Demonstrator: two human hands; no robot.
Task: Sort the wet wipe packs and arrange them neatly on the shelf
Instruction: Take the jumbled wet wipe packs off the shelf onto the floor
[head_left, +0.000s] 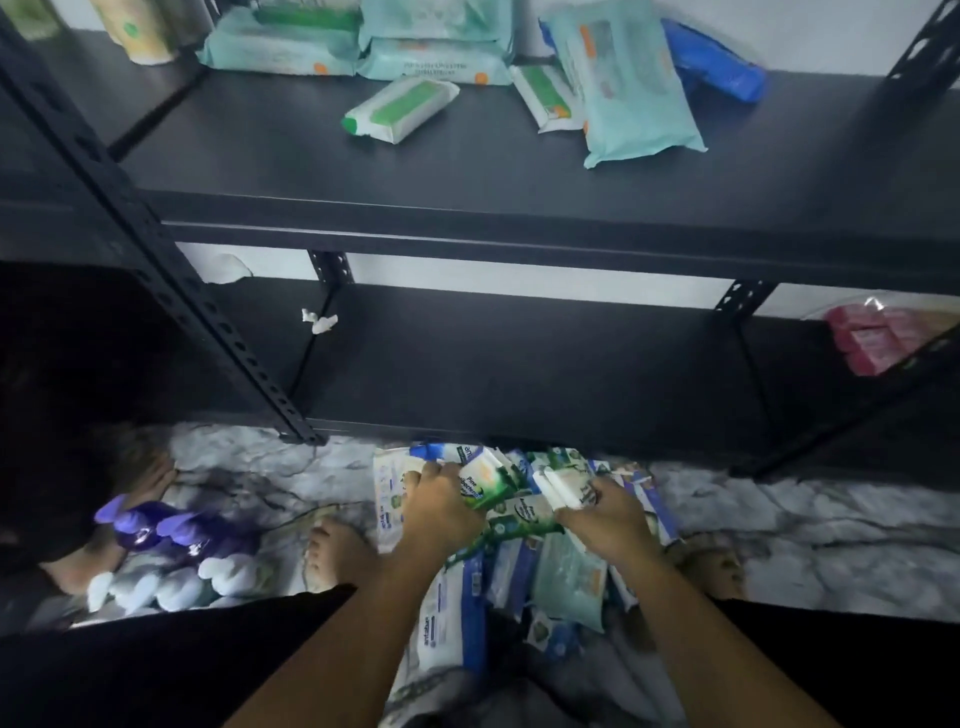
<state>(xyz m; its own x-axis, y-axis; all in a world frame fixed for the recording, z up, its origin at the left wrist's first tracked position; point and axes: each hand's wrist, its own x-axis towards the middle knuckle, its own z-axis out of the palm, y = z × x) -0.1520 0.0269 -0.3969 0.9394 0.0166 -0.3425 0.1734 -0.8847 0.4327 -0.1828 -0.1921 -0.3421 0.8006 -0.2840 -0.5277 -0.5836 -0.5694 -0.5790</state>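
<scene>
1. Wet wipe packs lie in a loose heap on the marbled floor, just in front of the black shelf and between two bare feet.
2. Left hand reaches into the top of the heap; its fingers curl round a green-and-white pack.
3. Right hand pinches a slim white pack just beside the green-and-white one.
4. On the upper board, teal packs are stacked at the back; a large teal pack lies tilted to the right; a small green-labelled pack lies askew in front; a blue pack sits near the far right.
5. On the lower board lies a white scrap; pink packets sit at its right end.
6. Purple bottles stand on the floor to the left.
</scene>
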